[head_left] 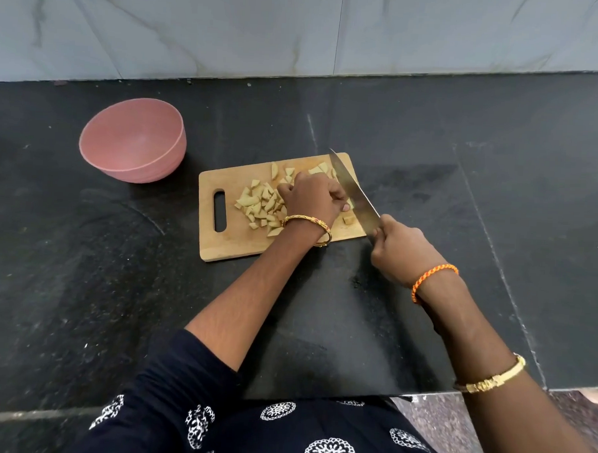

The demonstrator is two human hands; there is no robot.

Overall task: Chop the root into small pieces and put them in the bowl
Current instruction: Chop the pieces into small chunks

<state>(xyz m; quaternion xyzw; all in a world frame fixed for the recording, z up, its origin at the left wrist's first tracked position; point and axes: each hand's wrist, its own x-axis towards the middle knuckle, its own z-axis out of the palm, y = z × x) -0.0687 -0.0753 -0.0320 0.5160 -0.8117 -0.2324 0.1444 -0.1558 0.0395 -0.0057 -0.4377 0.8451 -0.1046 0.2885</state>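
A wooden cutting board (231, 244) with a handle slot lies on the black counter. Several pale yellow root pieces (259, 204) are heaped on its middle, with a few more near its far edge (315, 169). My left hand (312, 197) rests curled over the pieces, fingers bent down against the board beside the blade; whether it pins a piece underneath is hidden. My right hand (401, 246) grips the handle of a large knife (352, 191), whose blade slants across the board's right side. A pink bowl (133, 140) stands to the left of the board and looks empty.
The black stone counter (463, 199) stretches left and right of the board. A grey marble-patterned wall (299, 31) rises behind it. The counter's front edge runs near my body at the lower right, with speckled floor (453, 431) below.
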